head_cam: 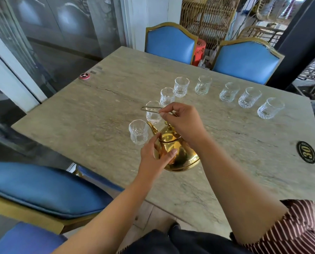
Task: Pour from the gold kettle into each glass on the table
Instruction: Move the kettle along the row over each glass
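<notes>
Head view first: at far left we see a blue chair (43, 189) pulled up to the near-left edge of our stone table (226, 162), and a small red disc (84, 76) near the table's far-left corner. Moving right, the nearest glass (138, 132) stands just left of the kettle's spout (153, 128), with a second glass (153, 112) just beyond it, partly behind the wire handle (151, 108). Our left hand (154, 154) cups the near-left side of the gold kettle (178, 153), fingers and thumb curled around its belly. The kettle sits low over the middle of the table, tilted with its spout toward the nearest glass; whether it touches the tabletop we cannot tell. Our right hand (184, 121) is above the lid, fingertips pinching the handle. Further right, six more glasses (229, 92) curve across the far side, well apart from the kettle. All look empty. Two more blue chairs (244, 61) stand at the far edge, and a black oval plaque (306, 152) marked 30 lies near the right edge.
</notes>
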A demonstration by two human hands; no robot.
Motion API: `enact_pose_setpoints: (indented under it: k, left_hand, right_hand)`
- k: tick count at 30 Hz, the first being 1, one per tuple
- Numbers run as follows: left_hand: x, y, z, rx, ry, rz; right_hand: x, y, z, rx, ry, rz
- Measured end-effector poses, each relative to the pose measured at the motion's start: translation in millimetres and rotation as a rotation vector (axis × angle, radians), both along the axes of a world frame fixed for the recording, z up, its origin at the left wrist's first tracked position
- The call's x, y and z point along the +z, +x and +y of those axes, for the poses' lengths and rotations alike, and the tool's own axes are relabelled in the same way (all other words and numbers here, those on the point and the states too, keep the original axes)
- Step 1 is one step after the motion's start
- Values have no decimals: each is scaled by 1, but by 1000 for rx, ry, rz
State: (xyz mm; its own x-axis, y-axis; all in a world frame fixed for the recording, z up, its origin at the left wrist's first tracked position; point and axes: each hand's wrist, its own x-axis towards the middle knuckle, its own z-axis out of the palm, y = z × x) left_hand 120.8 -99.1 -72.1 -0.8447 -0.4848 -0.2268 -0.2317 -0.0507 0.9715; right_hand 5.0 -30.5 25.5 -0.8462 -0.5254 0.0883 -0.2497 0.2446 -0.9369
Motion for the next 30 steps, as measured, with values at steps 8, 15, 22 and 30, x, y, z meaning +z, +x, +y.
enact_pose_setpoints:
  k: [8, 15, 22, 30]
  left_hand:
    - [6, 15, -7, -16, 187, -40]
    - [11, 21, -10, -7, 199, -52]
    - [15, 27, -13, -7, 216, -44]
    - [17, 31, -14, 1, 262, -43]
  right_hand:
    - [3, 11, -19, 35, 169, 84]
    - [7, 15, -30, 48, 268, 116]
    - [11, 20, -38, 60, 307, 152]
    - [10, 22, -42, 55, 342, 162]
